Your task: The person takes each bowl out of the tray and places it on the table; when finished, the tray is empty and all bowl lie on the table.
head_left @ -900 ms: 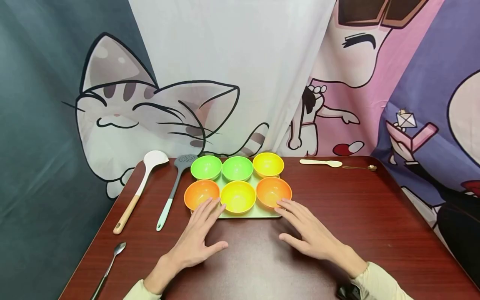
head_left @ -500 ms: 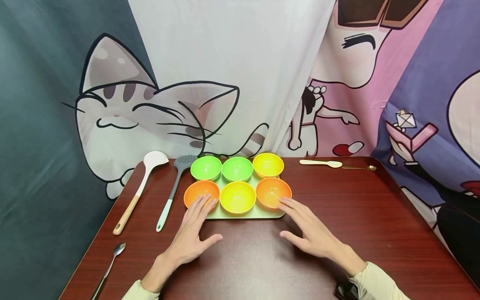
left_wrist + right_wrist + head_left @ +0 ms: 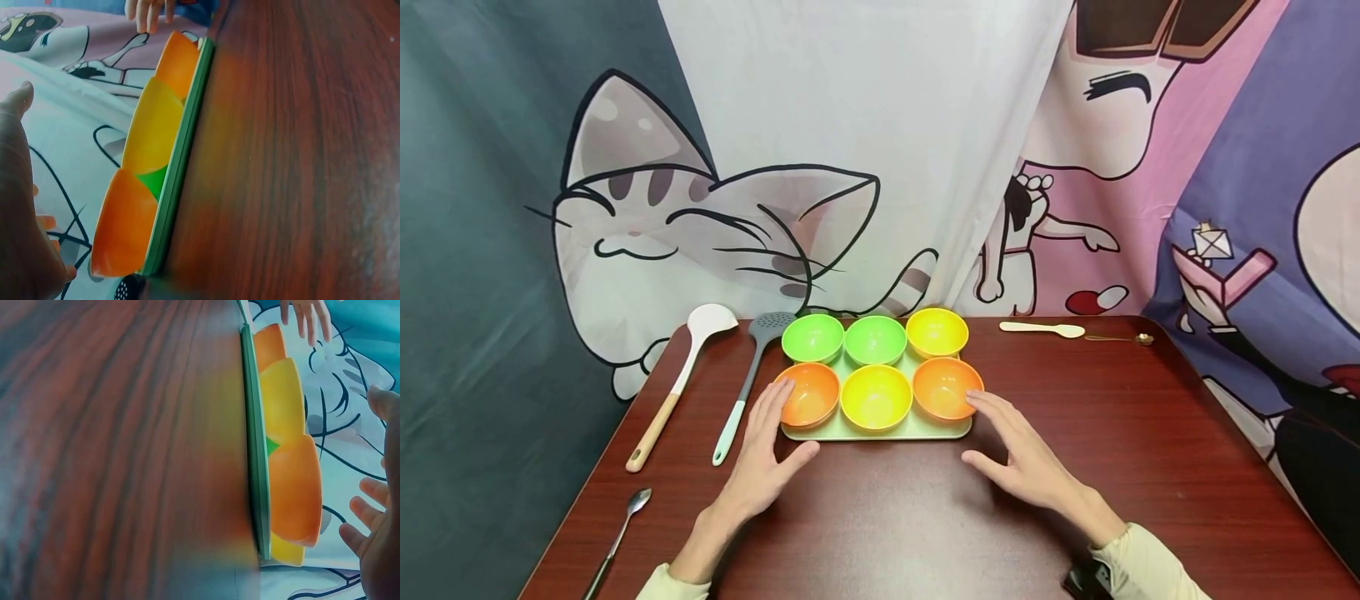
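A pale green tray (image 3: 842, 432) holds several bowls in two rows. Its front row has an orange bowl (image 3: 811, 400) at the left, a yellow bowl (image 3: 877, 400) in the middle and another orange bowl (image 3: 946, 392) at the right. Behind them are two green bowls (image 3: 813, 340) and a yellow bowl (image 3: 937, 333). My left hand (image 3: 758, 467), fingers extended, overlaps the left orange bowl's rim in the head view. Beside the right orange bowl is my right hand (image 3: 1033, 458), fingers extended and thumb spread; the right wrist view shows a gap to the bowl. Neither hand holds anything.
Left of the tray lie a white ladle (image 3: 688, 367) with a wooden handle and a grey slotted turner (image 3: 752, 367). A metal spoon (image 3: 625, 525) is near the front left. A cream spoon (image 3: 1041, 329) and a small golden spoon (image 3: 1123, 338) lie along the back right edge.
My left hand has moved left across the left orange bowl to its outer side. The right hand has shifted only slightly. The left orange bowl sits at nearly the same spot.
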A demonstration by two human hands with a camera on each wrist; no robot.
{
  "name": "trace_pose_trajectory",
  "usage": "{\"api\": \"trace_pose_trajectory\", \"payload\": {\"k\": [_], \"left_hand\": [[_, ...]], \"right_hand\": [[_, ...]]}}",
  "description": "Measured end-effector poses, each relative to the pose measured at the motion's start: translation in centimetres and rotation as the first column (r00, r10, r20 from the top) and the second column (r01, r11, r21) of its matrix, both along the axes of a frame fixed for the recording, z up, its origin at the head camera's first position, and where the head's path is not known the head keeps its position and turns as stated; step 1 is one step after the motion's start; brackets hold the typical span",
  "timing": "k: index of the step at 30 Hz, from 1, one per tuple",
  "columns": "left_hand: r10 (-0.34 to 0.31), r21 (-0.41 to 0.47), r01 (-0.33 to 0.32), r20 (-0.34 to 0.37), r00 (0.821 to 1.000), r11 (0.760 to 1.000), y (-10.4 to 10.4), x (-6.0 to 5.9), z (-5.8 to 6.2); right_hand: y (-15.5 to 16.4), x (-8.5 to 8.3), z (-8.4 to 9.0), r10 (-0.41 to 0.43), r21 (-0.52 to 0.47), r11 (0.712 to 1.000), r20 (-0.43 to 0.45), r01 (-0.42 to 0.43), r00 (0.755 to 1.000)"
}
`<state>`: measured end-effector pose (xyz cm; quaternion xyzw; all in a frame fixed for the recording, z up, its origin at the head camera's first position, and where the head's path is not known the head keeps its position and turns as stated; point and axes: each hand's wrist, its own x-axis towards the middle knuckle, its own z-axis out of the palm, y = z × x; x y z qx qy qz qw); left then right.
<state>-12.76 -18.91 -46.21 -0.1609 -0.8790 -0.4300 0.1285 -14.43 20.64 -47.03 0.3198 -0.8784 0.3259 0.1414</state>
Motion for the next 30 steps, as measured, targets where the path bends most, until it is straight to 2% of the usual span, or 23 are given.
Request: {"api": "trace_pose_trajectory", "payload": {"k": [5,9,13,17,21,26,30], "left_hand": [[0.017,0.037,-0.018,0.046,0.999,0.999,-0.6,-0.1,-0.2],[0.027,0.062,-0.033,0.095,0.995,0.998,-1.1,-0.3,-0.6],[0.049,0.091,-0.065,0.165,0.985,0.994,-1.7,-0.6,-0.8],[0.061,0.115,-0.088,0.225,0.972,0.989,-2.2,-1.0,-0.8],[0.067,0.146,-0.111,0.278,0.958,0.983,-2.7,-1.4,-1.0],[0.045,0.221,-0.122,0.326,0.944,0.968,-2.9,-1.8,-2.1],[0.032,0.264,-0.129,0.343,0.939,0.956,-3.0,-2.2,-3.0]], "right_hand": [[0.1,-0.3,-0.2,-0.009,-0.056,0.998,0.019,0.01,1.0],[0.2,-0.5,-0.5,-0.023,-0.12,0.992,0.073,0.031,0.997],[0.3,-0.7,-0.8,-0.062,-0.18,0.98,0.131,0.085,0.989],[0.4,-1.2,-1.2,-0.1,-0.232,0.964,0.137,0.13,0.985],[0.5,-1.8,-1.7,-0.096,-0.32,0.936,0.173,0.148,0.98],[0.5,-2.3,-2.3,-0.061,-0.439,0.879,0.286,0.187,0.956],[0.5,-2.6,-2.8,-0.026,-0.511,0.839,0.311,0.19,0.95]]}}
